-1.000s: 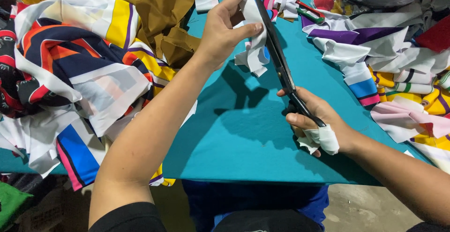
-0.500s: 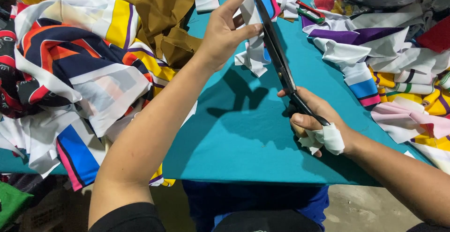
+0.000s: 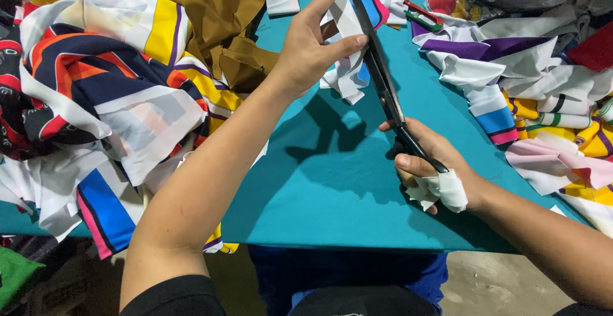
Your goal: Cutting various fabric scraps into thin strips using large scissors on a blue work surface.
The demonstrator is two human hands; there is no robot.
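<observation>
Scissors (image 3: 386,96) tips pointing away, upper-left tilt

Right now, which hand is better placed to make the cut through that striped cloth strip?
The right hand: it grips the long black scissors, blades against the striped cloth strip that the left hand holds up.

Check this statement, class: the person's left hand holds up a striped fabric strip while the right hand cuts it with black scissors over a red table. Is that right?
Not quite. The head view shows the table is teal, not red. The rest stands: the left hand holds up the striped fabric strip and the right hand works the black scissors.
</observation>
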